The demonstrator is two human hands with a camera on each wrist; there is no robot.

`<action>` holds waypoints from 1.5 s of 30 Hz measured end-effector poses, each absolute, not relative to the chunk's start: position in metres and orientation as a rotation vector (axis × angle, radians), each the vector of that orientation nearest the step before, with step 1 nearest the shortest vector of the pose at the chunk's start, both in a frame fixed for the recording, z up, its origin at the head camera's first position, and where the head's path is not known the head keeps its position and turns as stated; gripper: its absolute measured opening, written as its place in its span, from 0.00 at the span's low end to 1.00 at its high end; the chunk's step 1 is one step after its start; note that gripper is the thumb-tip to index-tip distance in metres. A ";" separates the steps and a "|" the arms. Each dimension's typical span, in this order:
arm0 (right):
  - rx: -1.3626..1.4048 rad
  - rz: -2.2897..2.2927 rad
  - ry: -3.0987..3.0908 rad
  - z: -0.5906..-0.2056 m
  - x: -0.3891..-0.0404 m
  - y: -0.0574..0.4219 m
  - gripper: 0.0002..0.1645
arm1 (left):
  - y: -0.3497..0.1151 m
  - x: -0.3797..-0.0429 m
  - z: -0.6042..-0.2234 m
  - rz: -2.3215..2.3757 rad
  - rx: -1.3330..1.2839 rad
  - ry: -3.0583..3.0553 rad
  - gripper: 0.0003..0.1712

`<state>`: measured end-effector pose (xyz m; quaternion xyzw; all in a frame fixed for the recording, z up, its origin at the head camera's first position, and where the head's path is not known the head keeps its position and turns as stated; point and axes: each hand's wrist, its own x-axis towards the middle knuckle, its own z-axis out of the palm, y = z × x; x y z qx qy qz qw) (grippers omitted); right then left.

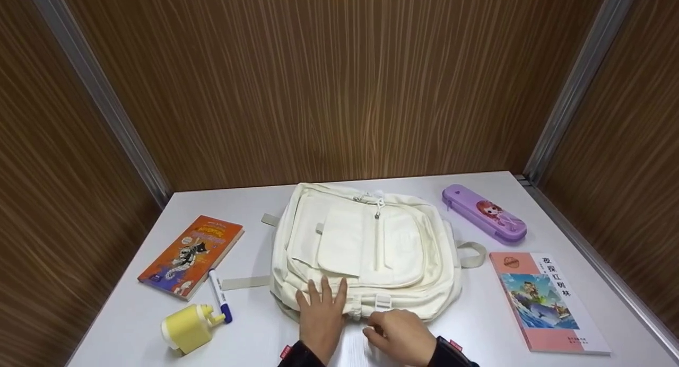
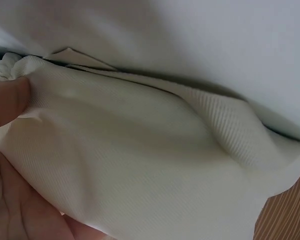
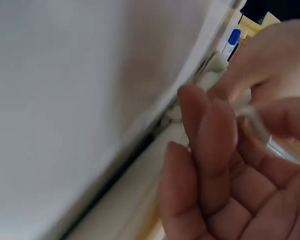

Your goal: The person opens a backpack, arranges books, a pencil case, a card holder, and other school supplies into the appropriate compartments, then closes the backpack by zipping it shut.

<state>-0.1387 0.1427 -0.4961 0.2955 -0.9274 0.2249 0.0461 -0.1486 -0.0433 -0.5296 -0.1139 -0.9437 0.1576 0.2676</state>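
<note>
Brown wood walls stand around a white table. One cream bag lies flat on it. The left hand has its fingers spread out over the bag's near edge and does not clench. The right hand has curled fingers and seems to pinch a small pale bit, maybe part of the bag; I cannot tell which part. That pinch could slip, I think, because the bit is so small. The bag is soft and has folds, so it might bunch up or snag if pulled hard. If the left hand pressed too lightly, the whole bag could slide. One strap lies right by a pen and might knock it then. As for place, the bag sits just past both hands. The left hand is partly on it, and the right hand is at its near edge, by the white buckle.
</note>
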 end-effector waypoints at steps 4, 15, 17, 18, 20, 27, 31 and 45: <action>0.965 0.802 -2.792 -0.480 -0.155 0.172 0.16 | -0.045 -0.146 -0.527 0.338 -0.336 -2.594 0.43; 0.602 0.686 -2.850 -0.484 -0.222 0.248 0.28 | -0.019 -0.135 -0.523 0.107 -0.463 -2.687 0.46; 0.615 0.664 -2.928 -0.488 -0.224 0.251 0.33 | -0.016 -0.136 -0.526 0.138 -0.455 -2.696 0.43; 0.631 0.657 -2.960 -0.490 -0.224 0.252 0.33 | -0.015 -0.137 -0.526 0.149 -0.444 -2.705 0.41; 0.667 0.630 -2.999 -0.491 -0.223 0.253 0.33 | -0.016 -0.138 -0.527 0.163 -0.427 -2.711 0.37; 0.721 0.495 -2.992 -0.492 -0.216 0.253 0.31 | -0.022 -0.142 -0.526 0.176 -0.444 -2.701 0.33; 0.727 0.425 -2.974 -0.491 -0.211 0.252 0.31 | -0.028 -0.147 -0.525 0.168 -0.457 -2.696 0.31; 0.579 0.248 -2.937 -0.492 -0.186 0.231 0.27 | -0.053 -0.163 -0.519 0.082 -0.387 -2.753 0.27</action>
